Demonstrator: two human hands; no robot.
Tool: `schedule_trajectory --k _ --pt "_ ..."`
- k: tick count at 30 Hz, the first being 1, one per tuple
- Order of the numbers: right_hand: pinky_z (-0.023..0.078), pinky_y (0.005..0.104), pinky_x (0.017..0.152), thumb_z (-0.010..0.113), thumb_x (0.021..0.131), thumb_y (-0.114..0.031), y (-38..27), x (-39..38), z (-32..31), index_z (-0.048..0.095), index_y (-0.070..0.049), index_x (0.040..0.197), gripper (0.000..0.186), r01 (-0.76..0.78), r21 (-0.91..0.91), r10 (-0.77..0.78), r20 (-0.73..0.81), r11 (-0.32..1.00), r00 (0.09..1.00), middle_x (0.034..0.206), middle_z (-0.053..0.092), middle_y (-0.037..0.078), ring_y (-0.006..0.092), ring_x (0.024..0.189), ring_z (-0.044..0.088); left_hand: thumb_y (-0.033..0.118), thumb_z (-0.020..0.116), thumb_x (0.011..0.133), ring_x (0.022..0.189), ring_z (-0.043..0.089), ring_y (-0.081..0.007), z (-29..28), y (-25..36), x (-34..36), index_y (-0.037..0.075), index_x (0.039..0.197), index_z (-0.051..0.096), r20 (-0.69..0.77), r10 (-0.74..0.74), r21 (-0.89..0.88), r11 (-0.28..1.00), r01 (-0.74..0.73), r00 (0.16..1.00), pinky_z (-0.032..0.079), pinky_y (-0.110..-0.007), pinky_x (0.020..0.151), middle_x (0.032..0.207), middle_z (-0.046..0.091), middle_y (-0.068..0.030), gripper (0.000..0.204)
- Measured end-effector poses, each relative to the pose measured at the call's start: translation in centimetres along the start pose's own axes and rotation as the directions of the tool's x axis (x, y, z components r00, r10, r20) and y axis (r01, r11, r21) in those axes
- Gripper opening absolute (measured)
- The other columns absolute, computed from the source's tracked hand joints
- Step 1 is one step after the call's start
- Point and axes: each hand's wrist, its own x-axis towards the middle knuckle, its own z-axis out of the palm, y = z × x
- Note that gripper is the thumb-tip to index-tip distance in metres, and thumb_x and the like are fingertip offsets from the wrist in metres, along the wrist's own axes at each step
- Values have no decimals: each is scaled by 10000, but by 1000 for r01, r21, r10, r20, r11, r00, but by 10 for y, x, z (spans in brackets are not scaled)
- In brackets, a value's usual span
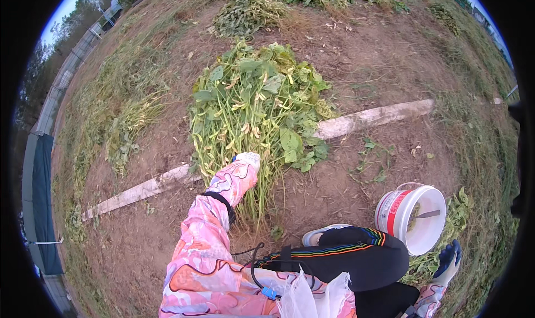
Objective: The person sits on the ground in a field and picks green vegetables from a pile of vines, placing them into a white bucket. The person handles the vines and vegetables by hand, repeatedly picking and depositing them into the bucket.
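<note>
I view the right hand (448,260), blue-and-white gloved, fingers extended; just beyond it, a round white, red-banded bucket (396,209). Well apart, the white-gloved left hand (248,161) touches a leafy green podded plant bundle (253,103) ahead; whether clamped, I cannot tell. Farther: a dull-green plant heap (249,14).

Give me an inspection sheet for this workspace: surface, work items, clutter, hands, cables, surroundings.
Surface: brown soil; a pale strip shows either side of the plant bundle.
Work items: leafy plant bundle with pods; white bucket with a red band, holding a flat object, kind unclear.
Clutter: another plant heap beyond; loose sprigs.
Hands: gloved left hand at the bundle's stems, grip unclear; gloved right hand near the bucket, nothing seen in it.
Cables: black cable with blue connector, by the lap.
Surroundings: fence, dark sheet at left.
</note>
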Motion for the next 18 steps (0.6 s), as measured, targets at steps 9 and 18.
schedule_trajectory --k 9,18 --pt "438 215 608 543 929 -258 2 3 -5 577 -72 1200 330 -7 -8 7 -16 1000 1000 844 573 -8 72 672 517 204 471 844 1031 610 -271 2 -5 -8 127 1052 636 -71 -3 -163 987 -9 997 478 -410 864 1084 645 -122 277" --pt "437 222 642 560 923 -286 -2 0 1 572 -69 1200 352 -22 -53 20 -33 998 999 864 579 -5 78 701 517 178 524 829 880 668 -245 -4 6 -7 96 998 648 -108 115 182 979 -94 988 522 -445 655 982 681 -81 225"
